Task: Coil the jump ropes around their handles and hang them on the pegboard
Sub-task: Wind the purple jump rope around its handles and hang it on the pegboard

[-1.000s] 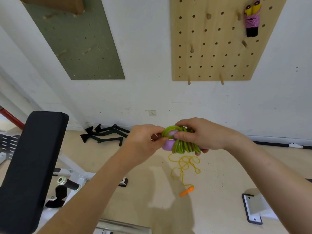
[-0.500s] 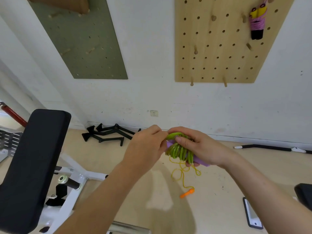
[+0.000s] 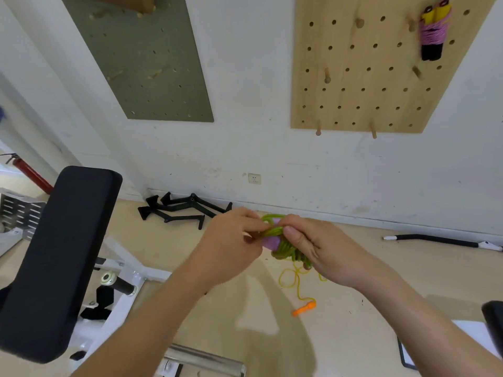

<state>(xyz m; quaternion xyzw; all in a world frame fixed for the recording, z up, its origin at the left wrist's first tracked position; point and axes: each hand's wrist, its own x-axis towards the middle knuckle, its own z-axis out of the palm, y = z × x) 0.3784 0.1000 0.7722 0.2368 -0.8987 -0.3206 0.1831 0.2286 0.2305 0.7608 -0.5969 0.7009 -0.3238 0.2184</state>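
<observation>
The green jump rope (image 3: 284, 244) is bunched in coils around purple handles (image 3: 270, 242), held in mid-air between both hands, near the middle of the scene above the floor (image 3: 245, 308). Most of the bundle is hidden: the right hand (image 3: 324, 251) wraps over its right side with fingers (image 3: 292, 232) clamped on the coils, so only the handles' left ends and some loops show. The left hand (image 3: 231, 246) pinches a loop at the bundle's left end, its fingertips together on the cord. How the rope end is tucked cannot be made out. Beyond, a yellow rope with an orange handle (image 3: 303, 311) lies on the floor. On the far wall, a wooden pegboard (image 3: 381, 85) carries a pink-wound rope bundle (image 3: 432, 34) at its upper right, its top cut off. No writing is legible.
</observation>
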